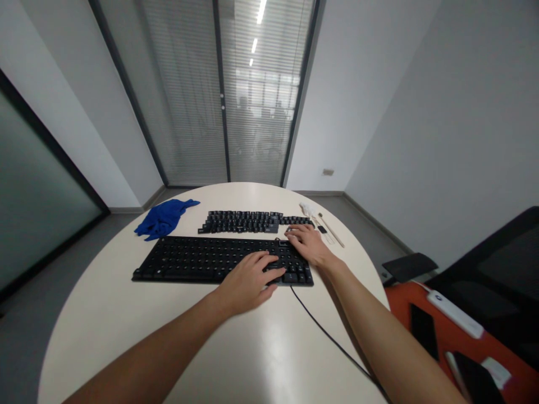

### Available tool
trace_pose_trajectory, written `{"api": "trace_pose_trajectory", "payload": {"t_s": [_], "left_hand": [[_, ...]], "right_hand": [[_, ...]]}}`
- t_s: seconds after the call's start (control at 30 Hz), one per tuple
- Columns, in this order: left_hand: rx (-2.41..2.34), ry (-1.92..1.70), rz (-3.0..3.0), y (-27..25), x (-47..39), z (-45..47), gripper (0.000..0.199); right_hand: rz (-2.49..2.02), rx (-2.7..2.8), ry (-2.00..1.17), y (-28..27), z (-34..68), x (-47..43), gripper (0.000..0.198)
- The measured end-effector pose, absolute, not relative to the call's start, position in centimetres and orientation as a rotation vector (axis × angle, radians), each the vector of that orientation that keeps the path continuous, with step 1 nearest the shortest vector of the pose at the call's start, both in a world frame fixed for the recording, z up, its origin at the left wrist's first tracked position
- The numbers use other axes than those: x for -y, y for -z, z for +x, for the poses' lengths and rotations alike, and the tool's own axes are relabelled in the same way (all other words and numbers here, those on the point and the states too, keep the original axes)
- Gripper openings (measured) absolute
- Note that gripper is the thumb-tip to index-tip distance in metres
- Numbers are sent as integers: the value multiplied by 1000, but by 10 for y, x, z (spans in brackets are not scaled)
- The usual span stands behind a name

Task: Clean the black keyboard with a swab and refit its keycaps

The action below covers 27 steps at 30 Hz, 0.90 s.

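Observation:
A black keyboard (pixel 189 259) lies lengthwise on the round table, most of its key positions without caps. Some keycaps (pixel 297 277) sit at its lower right corner. My left hand (pixel 248 279) rests palm down over the keyboard's right part, fingers spread. Farther right, my right hand (pixel 307 243) reaches over the keyboard's upper right corner, fingers extended and the thumb apart from them. Its fingertips are beside the rows of loose black keycaps (pixel 240 222) behind the keyboard. Whether they touch a cap is hard to see.
A crumpled blue cloth (pixel 164 219) lies at the back left of the pale table (pixel 105 325). At the right are a thin brush (pixel 332 231), a small black item (pixel 322 229) and white crumpled material (pixel 307 209). A cable (pixel 326 332) runs towards me. An orange chair (pixel 400 297) holds phones.

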<state>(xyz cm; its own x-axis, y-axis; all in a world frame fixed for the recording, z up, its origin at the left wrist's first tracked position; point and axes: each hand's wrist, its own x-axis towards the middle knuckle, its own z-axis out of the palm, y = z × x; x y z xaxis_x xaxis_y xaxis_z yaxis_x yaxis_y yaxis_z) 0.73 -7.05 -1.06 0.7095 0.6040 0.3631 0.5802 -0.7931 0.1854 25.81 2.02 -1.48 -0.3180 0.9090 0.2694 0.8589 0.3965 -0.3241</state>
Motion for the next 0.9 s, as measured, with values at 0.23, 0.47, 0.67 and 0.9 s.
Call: {"api": "trace_pose_trajectory", "payload": {"t_s": [0.23,0.47,0.67,0.9], "left_hand": [[-1051,-807,2715,11,71,9,37],[-1337,-971,2513,11,67,10,26],[-1298,-985,2500,10,67,9,30],[-1270,-925,2521,11,67,8,26]], "right_hand": [[-1271,2108,-261,8,266,-14,22],[-1048,2047,-668,-4,246,9,15],[-943,2101,-943,-5,229,21,33],[-898,2079,-1058,3,225,20,41]]}}
